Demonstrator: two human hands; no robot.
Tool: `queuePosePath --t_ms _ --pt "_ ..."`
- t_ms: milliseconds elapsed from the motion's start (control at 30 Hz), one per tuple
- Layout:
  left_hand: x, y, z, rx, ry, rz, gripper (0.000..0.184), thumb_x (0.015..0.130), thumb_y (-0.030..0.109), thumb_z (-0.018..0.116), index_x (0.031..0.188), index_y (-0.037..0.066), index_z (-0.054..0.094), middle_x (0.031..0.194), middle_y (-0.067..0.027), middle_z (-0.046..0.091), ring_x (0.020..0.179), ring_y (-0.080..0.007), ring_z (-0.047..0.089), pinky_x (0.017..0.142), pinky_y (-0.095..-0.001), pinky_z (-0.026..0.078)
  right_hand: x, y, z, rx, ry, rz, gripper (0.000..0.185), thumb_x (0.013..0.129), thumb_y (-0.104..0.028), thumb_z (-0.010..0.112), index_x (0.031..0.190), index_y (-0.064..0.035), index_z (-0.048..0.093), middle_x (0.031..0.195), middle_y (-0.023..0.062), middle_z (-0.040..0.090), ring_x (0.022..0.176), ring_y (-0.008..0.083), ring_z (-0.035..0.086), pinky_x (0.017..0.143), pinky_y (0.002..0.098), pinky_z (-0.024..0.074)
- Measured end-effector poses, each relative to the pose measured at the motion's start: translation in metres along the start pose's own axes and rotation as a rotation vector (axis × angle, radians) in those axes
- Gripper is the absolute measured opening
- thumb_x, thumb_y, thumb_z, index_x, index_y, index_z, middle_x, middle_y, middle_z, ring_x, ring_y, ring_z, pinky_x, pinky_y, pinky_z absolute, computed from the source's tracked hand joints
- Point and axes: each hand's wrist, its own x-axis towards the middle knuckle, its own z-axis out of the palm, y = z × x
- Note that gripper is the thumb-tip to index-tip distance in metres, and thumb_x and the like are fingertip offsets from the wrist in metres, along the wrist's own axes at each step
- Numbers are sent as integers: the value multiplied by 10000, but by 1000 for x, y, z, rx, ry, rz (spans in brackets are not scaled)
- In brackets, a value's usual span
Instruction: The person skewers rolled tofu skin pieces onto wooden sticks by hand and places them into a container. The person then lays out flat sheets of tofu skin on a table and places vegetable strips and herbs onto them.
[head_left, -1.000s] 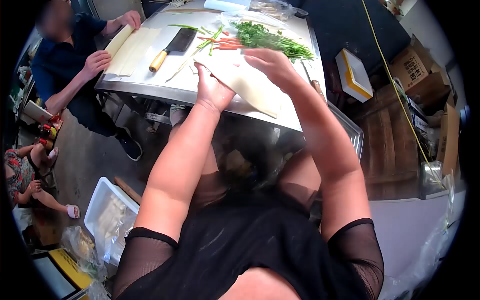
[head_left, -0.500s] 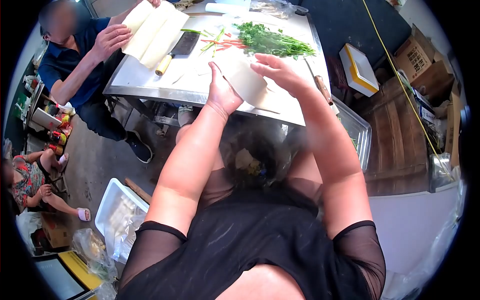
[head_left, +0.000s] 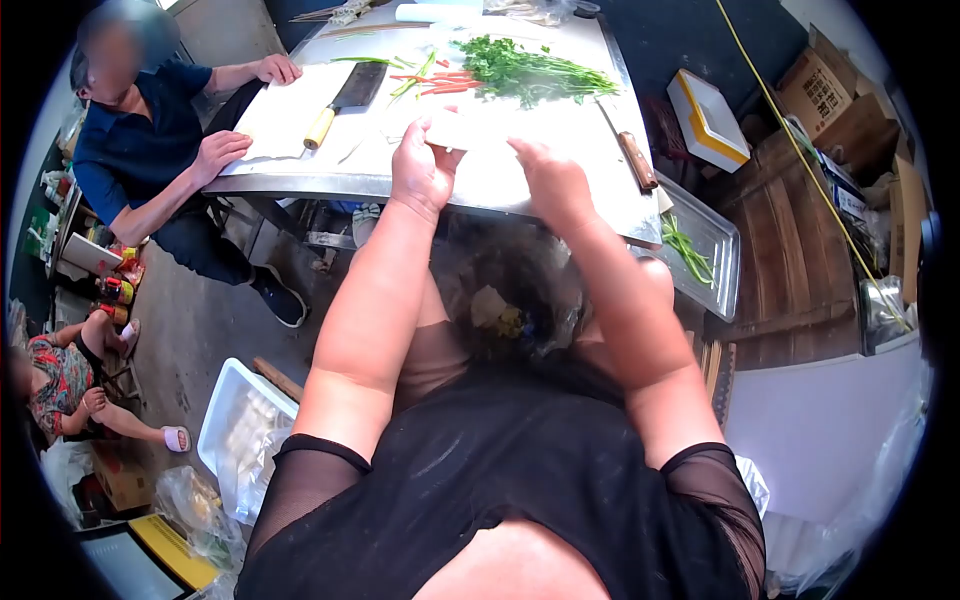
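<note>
My left hand point(head_left: 424, 172) is closed on a thin pale sheet point(head_left: 450, 132) above the near edge of the white table point(head_left: 490, 185). Against the bright tabletop the sheet's outline washes out. My right hand point(head_left: 556, 182) is to the right, its fingers bent and pinched together; what they hold, if anything, is lost in the glare. Beyond my hands lie red strips point(head_left: 445, 84), green strips point(head_left: 415, 80) and a bunch of leafy herbs point(head_left: 530, 72). A knife with a wooden handle point(head_left: 637, 160) rests at the table's right side.
A cleaver point(head_left: 360, 86) lies at left near larger pale sheets point(head_left: 285, 115), where a co-worker's hands point(head_left: 222, 153) rest. Right of the table are a metal tray point(head_left: 715, 255) with green stalks and a white-and-yellow box point(head_left: 708, 120). A plastic bag point(head_left: 515, 300) hangs below.
My right hand has gone from spread fingers to a pinch and sits lower. The sheet between my hands has changed its tilt. The co-worker has lowered the larger sheets onto the table.
</note>
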Motion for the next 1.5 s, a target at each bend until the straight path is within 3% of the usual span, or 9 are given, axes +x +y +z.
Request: queuePosePath --t_ms 333,567,733,833,967,1067,1200,1433,1500 --pt "-10 30 10 652 -135 -85 1064 805 170 785 1531 76 12 1158 -117 564 1025 -190 615 823 -341 581 42 72 -83 518 -646 428 352 863 -152 676 1202 -61 653 992 71 708 905 134 646 843 288 482" --pt "-16 52 36 1023 -431 -66 996 720 10 802 1516 38 204 1199 -109 545 1013 -188 613 920 -293 508 28 83 -84 781 -683 518 327 858 -164 711 1164 -58 664 1002 25 700 931 107 621 858 271 468" --pt "7 49 80 1161 -328 238 529 803 98 778 1279 12 563 860 -5 641 819 -93 623 751 -231 510 20 84 -81 865 -652 547 315 835 -125 733 1127 -26 672 967 21 695 888 94 622 843 265 481" --pt "9 47 146 1335 -634 351 530 834 68 742 1327 61 545 931 -51 681 828 -86 624 722 -211 504 14 57 -83 1215 -777 451 290 814 -142 756 1063 -15 683 937 23 690 850 104 633 777 255 481" --pt "5 28 181 1426 -951 321 681 846 96 739 1446 93 417 1045 -113 677 977 -142 636 823 -263 513 13 22 -78 1287 -357 426 223 841 -161 748 1007 -20 701 934 38 693 868 135 649 755 289 509" --pt "2 18 149 1067 -647 -38 1043 794 300 798 1533 45 108 1281 -176 566 1162 -250 560 987 -343 452 14 14 -83 1290 -191 401 263 863 -176 728 1058 -7 675 926 78 692 824 163 674 686 287 547" --pt "-16 10 62 1107 -533 -663 497 763 128 800 1203 -16 617 1099 -84 685 1009 -137 629 938 -293 465 12 34 -77 1395 4 537 336 856 -170 722 1104 40 636 926 98 687 770 189 679 618 303 555" --pt "9 10 33 1060 -283 -443 533 808 55 744 1301 15 546 1128 -78 664 953 -122 635 881 -265 497 -23 80 -64 1153 -1 679 286 819 -202 763 978 25 692 864 74 692 739 142 664 598 253 521" --pt "26 8 38 1243 -207 -322 531 795 40 748 1291 26 556 1093 -83 660 926 -122 631 857 -265 503 -31 94 -76 338 -302 600 263 740 -188 785 919 -7 719 833 109 689 792 216 667 713 327 537"
